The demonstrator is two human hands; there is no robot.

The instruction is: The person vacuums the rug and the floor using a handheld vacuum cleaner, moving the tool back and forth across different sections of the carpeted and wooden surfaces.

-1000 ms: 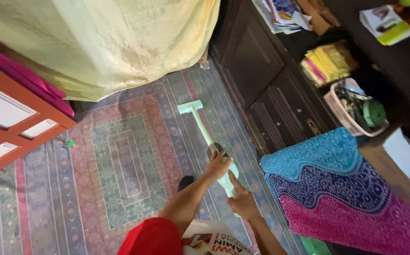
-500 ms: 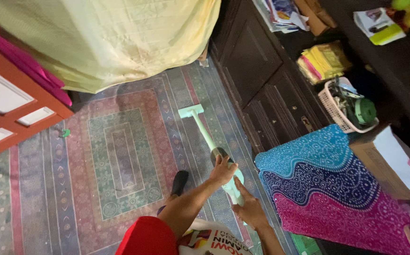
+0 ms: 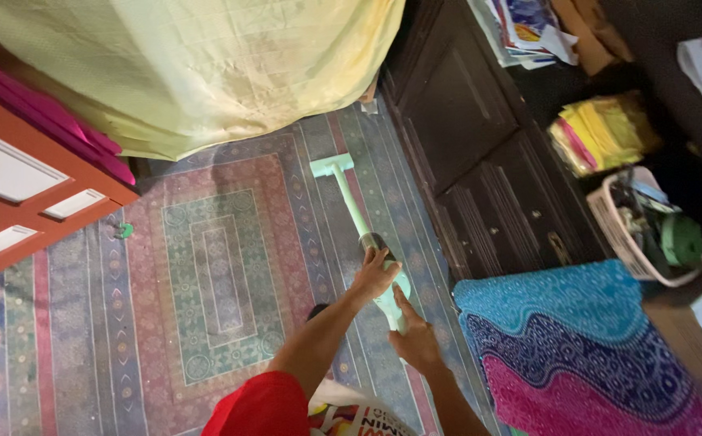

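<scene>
Left hand [image 3: 374,274] is closed round the upper body of the pale green stick vacuum [image 3: 359,222]; right hand [image 3: 416,343] is wrapped on the handle end just below it, so both grips are tight on the tool. The vacuum slants up the rug [image 3: 205,274], its floor head [image 3: 332,166] flat on the right border strips near the far edge, close to the hanging yellow sheet [image 3: 189,64] and the dark cabinet [image 3: 464,121]. Judged from this: work is mid-course, head at the far right border, with no visible difference between cleaned and uncleaned rug.
</scene>
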